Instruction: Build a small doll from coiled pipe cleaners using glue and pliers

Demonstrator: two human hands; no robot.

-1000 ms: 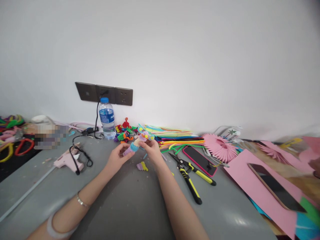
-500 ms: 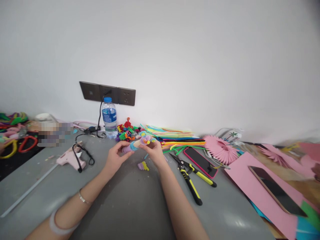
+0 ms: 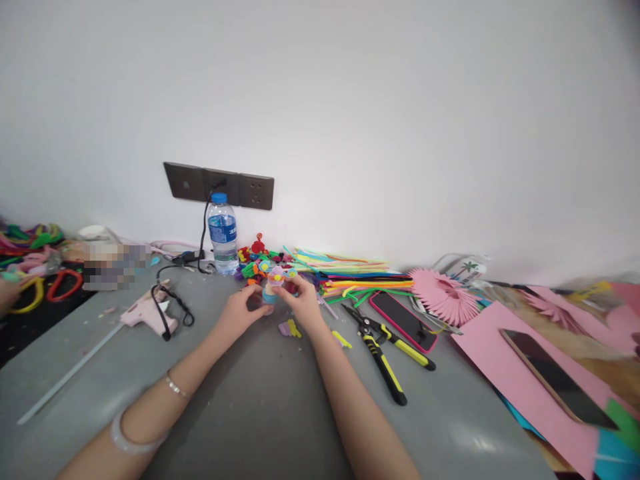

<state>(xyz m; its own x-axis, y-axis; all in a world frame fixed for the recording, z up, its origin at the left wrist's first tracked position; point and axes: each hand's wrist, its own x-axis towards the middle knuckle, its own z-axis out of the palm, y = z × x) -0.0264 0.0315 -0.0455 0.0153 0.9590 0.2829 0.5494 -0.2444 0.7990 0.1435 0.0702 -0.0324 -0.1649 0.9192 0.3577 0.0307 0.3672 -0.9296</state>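
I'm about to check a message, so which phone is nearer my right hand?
The pink-edged phone, lying beside the yellow-and-black pliers; the other phone has a gold-brown edge and lies on pink paper, farther from your right hand.

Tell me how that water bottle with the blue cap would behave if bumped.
The water bottle stands upright and is taller than it is wide, so a high push could tip it. Its round sides suggest it might then roll. Its clear, plastic-looking wall may give when squeezed.
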